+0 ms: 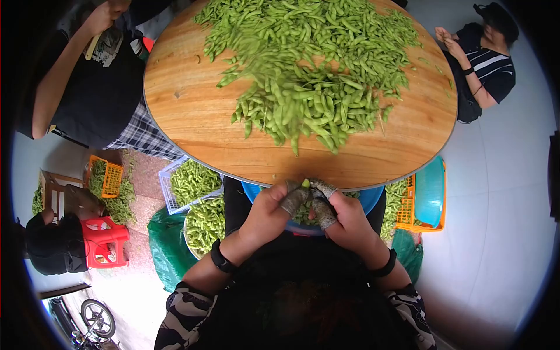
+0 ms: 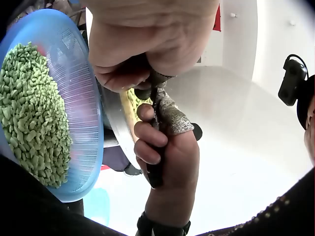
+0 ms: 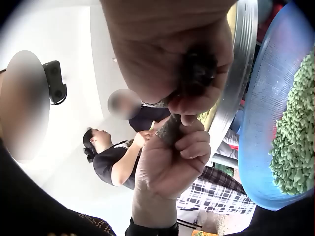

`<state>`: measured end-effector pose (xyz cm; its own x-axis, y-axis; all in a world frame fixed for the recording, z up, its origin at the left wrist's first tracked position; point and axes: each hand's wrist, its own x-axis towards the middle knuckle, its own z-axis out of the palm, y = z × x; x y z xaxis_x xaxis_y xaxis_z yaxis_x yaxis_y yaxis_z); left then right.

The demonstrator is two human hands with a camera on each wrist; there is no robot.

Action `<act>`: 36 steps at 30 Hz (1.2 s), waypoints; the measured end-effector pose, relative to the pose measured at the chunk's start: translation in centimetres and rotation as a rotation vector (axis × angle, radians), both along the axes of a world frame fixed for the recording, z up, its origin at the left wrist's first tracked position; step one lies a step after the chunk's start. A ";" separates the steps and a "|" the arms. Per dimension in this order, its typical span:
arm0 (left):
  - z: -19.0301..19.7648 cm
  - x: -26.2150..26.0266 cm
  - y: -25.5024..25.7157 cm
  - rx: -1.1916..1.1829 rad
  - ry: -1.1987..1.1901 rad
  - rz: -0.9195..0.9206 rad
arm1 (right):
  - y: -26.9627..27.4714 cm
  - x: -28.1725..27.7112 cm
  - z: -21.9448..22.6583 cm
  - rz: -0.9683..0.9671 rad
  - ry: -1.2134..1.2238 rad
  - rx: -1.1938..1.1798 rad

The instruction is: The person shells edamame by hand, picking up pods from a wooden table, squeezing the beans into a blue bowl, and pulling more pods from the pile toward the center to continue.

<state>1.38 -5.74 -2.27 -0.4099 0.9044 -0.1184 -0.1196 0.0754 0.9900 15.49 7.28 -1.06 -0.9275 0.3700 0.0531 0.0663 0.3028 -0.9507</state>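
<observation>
Both hands meet at the table's near edge, above a blue basket (image 2: 81, 113) of shelled green beans (image 3: 295, 128). In the head view a green pod (image 1: 305, 183) shows between the wrapped fingertips; the left hand (image 1: 269, 209) pinches it, and the right hand (image 1: 345, 217) touches its end. Grey wrappings cover the thumbs and some fingers of both hands. In the left wrist view the right hand (image 2: 170, 147) has its fingers curled round a dark, slim thing. The wrist views hide the pod behind the fingers.
A heap of green pods (image 1: 315, 99) lies on the round wooden table (image 1: 192, 128). Crates and a white basin of pods (image 1: 205, 227) stand at the left, an orange crate (image 1: 440, 219) at the right. People are on both sides, with a red stool (image 1: 105, 236) at the left.
</observation>
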 end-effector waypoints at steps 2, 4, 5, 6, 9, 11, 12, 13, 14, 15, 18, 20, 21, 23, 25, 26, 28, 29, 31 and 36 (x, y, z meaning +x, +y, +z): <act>-0.3 0.2 0.1 0.017 0.075 0.009 | 0.0 0.2 0.0 0.011 -0.002 0.003; -0.8 0.3 0.1 0.067 0.315 0.049 | -0.1 0.1 -0.4 -0.012 0.017 -0.021; -0.8 0.4 0.1 0.065 0.316 0.044 | -0.1 0.2 -0.5 -0.016 0.018 -0.024; -0.6 0.5 0.2 0.083 0.582 0.084 | -0.1 0.3 -0.7 -0.026 0.013 -0.012; -1.0 0.6 0.4 0.116 0.940 0.128 | -0.3 0.0 -1.6 -0.067 0.069 0.014; -1.0 0.5 0.4 0.133 1.033 0.136 | -0.2 0.0 -1.6 -0.097 0.131 0.030; -0.5 0.2 0.2 0.101 0.484 0.011 | 0.1 0.3 -1.1 -0.064 -0.006 -0.453; -0.2 -0.1 -0.1 0.063 -0.067 -0.106 | 0.3 0.5 -0.8 -0.024 -0.150 -0.935; -0.7 -0.4 -0.3 0.062 -0.067 -0.106 | 0.5 0.6 -0.5 -0.024 -0.149 -0.936; -1.3 -0.7 -0.5 0.110 -0.488 -0.175 | 0.7 0.6 -0.3 0.049 -0.131 -1.079; -1.8 -0.9 -0.6 0.091 -0.739 -0.232 | 1.1 0.6 -0.6 0.137 -0.106 -1.295; -1.4 -1.0 -0.5 -0.034 -0.394 -0.208 | 1.0 0.5 -0.5 0.153 -0.100 -1.368; -1.1 -1.2 -0.3 -0.093 -0.218 -0.196 | 0.8 0.3 0.0 0.032 -0.191 -1.219; -0.6 -1.3 0.3 -0.145 -0.032 -0.192 | 0.5 0.3 -0.2 -0.093 -0.264 -1.062; -0.2 -0.7 0.6 0.115 1.093 0.084 | 0.3 0.5 -1.3 -0.041 -0.225 -0.833; 0.1 -0.5 0.6 0.116 1.097 0.078 | 0.2 0.5 -1.3 -0.043 -0.219 -0.835; 0.6 -0.2 0.6 0.130 1.482 -0.006 | 0.0 0.3 -1.0 -0.049 -0.196 -0.690; 0.5 0.0 0.8 0.130 1.486 -0.008 | 0.0 0.4 -1.0 -0.049 -0.192 -0.691; 0.0 0.4 1.2 0.101 1.370 0.083 | 0.0 0.7 -1.3 -0.061 -0.150 -0.528; 0.3 -0.1 0.6 -0.161 -0.207 0.013 | 0.0 1.3 -2.3 -0.069 -0.045 -0.311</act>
